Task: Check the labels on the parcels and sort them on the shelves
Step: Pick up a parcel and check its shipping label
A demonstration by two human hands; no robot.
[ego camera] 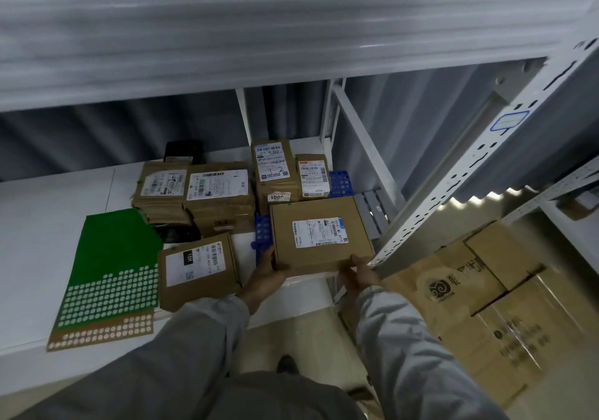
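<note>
A white shelf (48, 225) carries a green dotted sheet (110, 277) overhanging its front edge, with a labelled cardboard parcel (197, 272) beside it. Toward the back edge lie stacked labelled parcels (194, 192), and two upright ones (288, 173) stand near the right rear corner by a blue rack (340, 183).

A flat parcel (321, 236) was held over the right end of the shelf board (42, 225), the left hand (264, 278) at its near left corner and the right hand (359, 273) at its near right corner. Left of it lay a smaller parcel (197, 272) at the board's front edge, and further left a sticker sheet (110, 277). Behind them stood two parcel stacks (194, 192) with two upright parcels (290, 173) to their right, while large cartons (479, 306) sat right of the shelf post (479, 160).
</note>
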